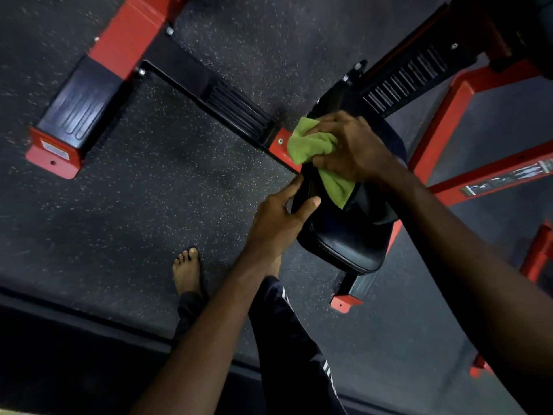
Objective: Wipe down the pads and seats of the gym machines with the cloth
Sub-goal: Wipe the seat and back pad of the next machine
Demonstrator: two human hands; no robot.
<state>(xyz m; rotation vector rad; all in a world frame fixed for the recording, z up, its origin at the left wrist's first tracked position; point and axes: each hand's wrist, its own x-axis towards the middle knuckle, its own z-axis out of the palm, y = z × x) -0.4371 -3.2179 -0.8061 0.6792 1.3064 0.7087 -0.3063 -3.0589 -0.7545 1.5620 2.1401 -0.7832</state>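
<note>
Clamped the right hand [350, 145] round a bunched lime-green cloth [311, 145], pressed to the upper part of the black seat [350, 244]; pinched the seat's near edge between thumb and fingers of the left hand [278, 214]. Risked, by judgement, merely smearing with so crumpled a wad; might have slid off the smooth, glossy vinyl and knocked knuckles on the hard red steel frame [443, 115] just beside. Might also have skipped the rounded, cushioned front lip, well below the cloth. Looked soft and nappy in the cloth, taut and slick in the pad, grainy and speckled in the rubber floor [149, 175] under a bare foot [187, 271]
</note>
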